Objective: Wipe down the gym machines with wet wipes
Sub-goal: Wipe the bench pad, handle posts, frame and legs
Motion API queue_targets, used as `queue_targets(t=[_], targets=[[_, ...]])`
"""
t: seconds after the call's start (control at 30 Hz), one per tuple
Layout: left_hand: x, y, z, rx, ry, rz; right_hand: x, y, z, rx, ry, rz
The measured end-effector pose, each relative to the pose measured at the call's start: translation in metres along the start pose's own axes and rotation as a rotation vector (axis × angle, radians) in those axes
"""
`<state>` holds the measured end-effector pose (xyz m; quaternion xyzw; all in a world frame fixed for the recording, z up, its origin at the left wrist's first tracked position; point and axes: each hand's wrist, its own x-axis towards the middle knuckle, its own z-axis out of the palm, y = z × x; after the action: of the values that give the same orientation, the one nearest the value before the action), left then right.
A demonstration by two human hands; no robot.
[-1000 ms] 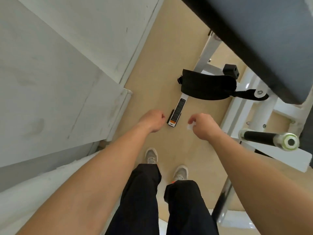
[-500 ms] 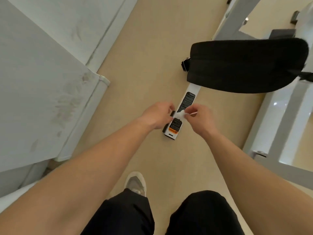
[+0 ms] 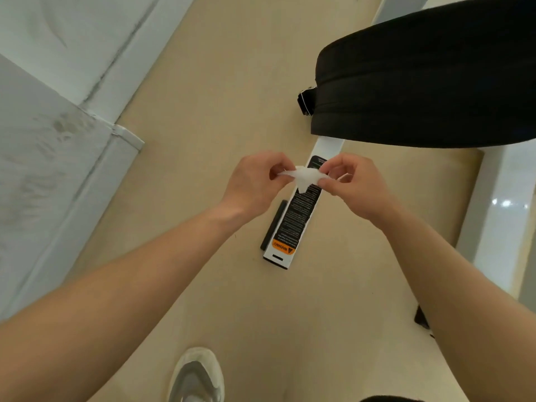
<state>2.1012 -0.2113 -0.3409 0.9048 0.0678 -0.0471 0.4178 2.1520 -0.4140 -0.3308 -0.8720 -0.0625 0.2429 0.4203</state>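
Head view, looking down at the floor (image 3: 232,82). Holds a crumpled wet wipe (image 3: 304,176) in the air between both hands, above the white frame bar (image 3: 293,227) with its warning label, without touching it. Pinches one end with the curled fingers of the left hand (image 3: 255,181), the other end with thumb and forefinger of the right hand (image 3: 353,184). Looks like spreading the wipe open, so probably preparation and not wiping yet. Cannot tell if the bar or the black pad (image 3: 420,91) near it is already cleaned; likely leaves both to do.
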Motion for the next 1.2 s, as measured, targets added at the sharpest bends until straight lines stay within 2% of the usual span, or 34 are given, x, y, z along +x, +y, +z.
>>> queue_targets(t=[0.13, 0.4, 0.53, 0.73, 0.83, 1.0, 1.1, 1.2], targets=[[0.000, -0.014, 0.019, -0.066, 0.049, -0.023, 0.002, 0.026, 0.005, 0.101, 0.067, 0.018], [-0.001, -0.003, 0.034, -0.315, 0.132, -0.207, -0.017, 0.038, 0.024, 0.307, 0.157, 0.070], [-0.001, -0.005, 0.030, -0.291, 0.108, -0.196, -0.016, 0.031, 0.023, 0.403, 0.230, 0.096], [0.000, -0.014, 0.037, -0.165, 0.097, -0.192, -0.013, 0.039, 0.035, 0.152, 0.374, 0.158], [-0.002, -0.014, 0.047, -0.140, 0.107, -0.174, -0.022, 0.037, 0.047, -0.081, 0.489, -0.002], [-0.007, -0.014, 0.052, -0.182, 0.157, -0.172, -0.032, 0.055, 0.070, -0.343, 0.361, -0.339], [-0.020, -0.023, 0.053, -0.210, 0.174, -0.154, -0.049, 0.071, 0.079, -0.575, 0.275, -0.391], [-0.030, -0.029, 0.056, -0.191, 0.184, -0.143, -0.059, 0.079, 0.083, -0.680, 0.199, -0.405]])
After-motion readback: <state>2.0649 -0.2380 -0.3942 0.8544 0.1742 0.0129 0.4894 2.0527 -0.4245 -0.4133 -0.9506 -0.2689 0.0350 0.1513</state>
